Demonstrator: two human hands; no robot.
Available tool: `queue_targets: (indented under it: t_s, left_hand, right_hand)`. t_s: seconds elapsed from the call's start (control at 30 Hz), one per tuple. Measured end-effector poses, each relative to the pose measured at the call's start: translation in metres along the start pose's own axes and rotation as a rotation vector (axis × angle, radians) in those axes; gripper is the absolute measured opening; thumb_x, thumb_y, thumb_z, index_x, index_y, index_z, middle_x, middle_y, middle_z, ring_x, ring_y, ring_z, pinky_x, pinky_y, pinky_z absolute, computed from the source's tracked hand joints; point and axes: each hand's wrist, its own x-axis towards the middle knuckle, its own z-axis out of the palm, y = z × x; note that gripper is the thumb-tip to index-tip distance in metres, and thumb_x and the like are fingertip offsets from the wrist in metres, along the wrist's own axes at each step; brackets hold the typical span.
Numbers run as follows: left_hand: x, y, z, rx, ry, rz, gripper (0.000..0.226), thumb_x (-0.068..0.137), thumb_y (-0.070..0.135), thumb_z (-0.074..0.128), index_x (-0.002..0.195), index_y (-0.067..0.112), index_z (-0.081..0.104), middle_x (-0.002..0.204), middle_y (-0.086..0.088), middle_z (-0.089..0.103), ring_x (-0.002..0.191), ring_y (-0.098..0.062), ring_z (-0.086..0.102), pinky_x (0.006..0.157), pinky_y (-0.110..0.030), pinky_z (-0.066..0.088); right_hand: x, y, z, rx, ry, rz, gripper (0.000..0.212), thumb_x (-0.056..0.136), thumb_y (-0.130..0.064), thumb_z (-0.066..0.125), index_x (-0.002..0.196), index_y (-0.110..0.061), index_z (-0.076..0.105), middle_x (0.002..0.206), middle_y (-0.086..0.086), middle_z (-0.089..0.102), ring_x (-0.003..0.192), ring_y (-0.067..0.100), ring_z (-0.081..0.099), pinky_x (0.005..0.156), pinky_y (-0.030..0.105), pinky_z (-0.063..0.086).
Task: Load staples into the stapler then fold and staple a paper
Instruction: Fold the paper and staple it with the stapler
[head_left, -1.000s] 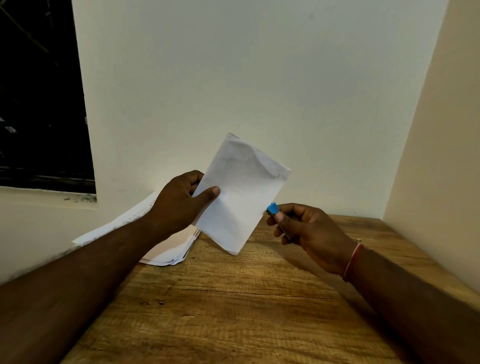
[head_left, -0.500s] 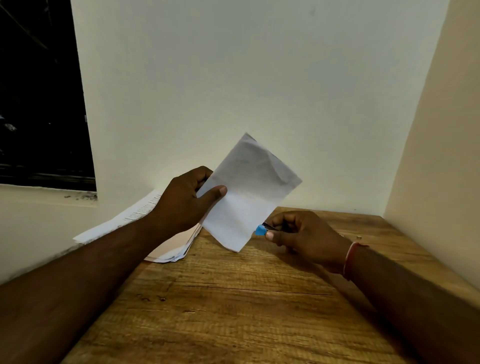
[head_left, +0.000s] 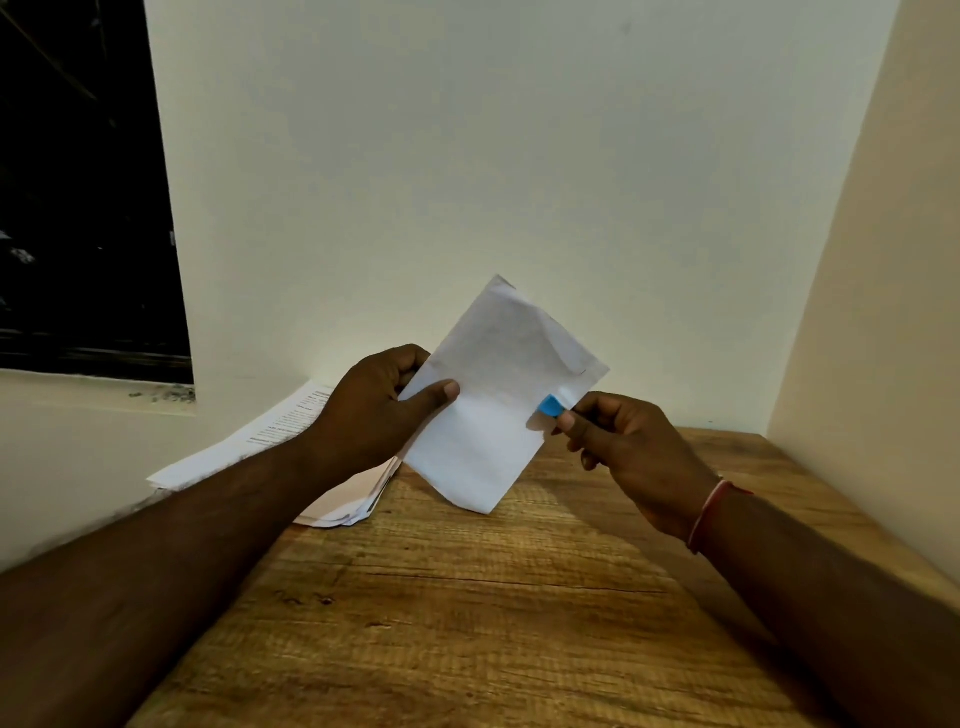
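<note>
Both hands are up over the desk (head_left: 467, 623). The left hand (head_left: 374, 410) pinches the folded paper (head_left: 493, 415) at its 9 o'clock edge, and the right hand (head_left: 634, 457) grips a blue-tipped stapler (head_left: 549, 405) at its 3 o'clock edge. Folding looks done, stapling is likely under way, and whether staples were loaded cannot be told. A stack of printed sheets (head_left: 291, 431) lies at the desk's 10 o'clock, clear of the work.

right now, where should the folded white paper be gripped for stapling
Pinch the folded white paper at its left edge, from the left, as the left hand does: its right edge is free for the blue-tipped stapler in the right hand.
</note>
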Motion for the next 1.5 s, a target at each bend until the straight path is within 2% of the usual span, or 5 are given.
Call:
queue_targets:
  t_s: [0.4,0.6,1.13,1.37,1.5]
  left_hand:
    - [-0.0017,0.0005,-0.0026,-0.096,0.016,-0.035,0.026,0.097,0.049,0.081,0.112,0.028,0.079,0.107,0.005,0.086,0.097,-0.018,0.083,0.086,-0.047,0.067]
    - [-0.0016,0.0036,-0.0001,-0.067,0.008,-0.024,0.02,0.102,0.041,0.082,0.111,0.024,0.079,0.107,0.004,0.086,0.097,-0.018,0.082,0.082,-0.038,0.064]
    - [-0.0021,0.0051,-0.0001,-0.101,0.028,-0.031,0.018,0.104,0.037,0.08,0.115,0.023,0.079,0.11,0.001,0.085,0.099,-0.022,0.082,0.084,-0.043,0.065]
    - [-0.0021,0.0059,0.0003,-0.11,0.029,-0.032,0.018,0.104,0.038,0.08,0.116,0.024,0.079,0.111,0.002,0.085,0.099,-0.019,0.081,0.083,-0.039,0.065]
    - [-0.002,0.0049,0.0002,-0.114,0.017,-0.023,0.018,0.104,0.038,0.08,0.115,0.025,0.079,0.107,0.005,0.086,0.093,-0.009,0.081,0.074,-0.022,0.062]
  right_hand:
    - [-0.0005,-0.0033,0.0008,0.03,0.1,-0.039,0.02,0.098,-0.024,0.08,0.116,-0.017,0.081,0.109,0.018,0.082,0.079,0.008,0.066,0.077,0.04,0.055]
    - [-0.0013,-0.0068,0.0,-0.003,0.097,-0.035,0.009,0.099,-0.023,0.08,0.104,-0.015,0.082,0.083,0.002,0.075,0.067,0.005,0.06,0.074,0.032,0.056]
    - [-0.0022,-0.0049,0.0028,-0.009,0.104,-0.05,0.012,0.098,-0.022,0.081,0.107,-0.014,0.083,0.093,0.016,0.078,0.068,0.004,0.06,0.074,0.035,0.054]
    - [-0.0024,-0.0063,0.0033,0.004,0.116,-0.052,0.007,0.098,-0.021,0.081,0.105,-0.019,0.084,0.104,0.02,0.08,0.077,0.01,0.064,0.072,0.032,0.055]
    - [-0.0019,-0.0085,0.003,-0.01,0.131,-0.072,0.003,0.098,-0.018,0.082,0.098,-0.02,0.084,0.1,0.016,0.082,0.077,0.005,0.067,0.073,0.026,0.054]
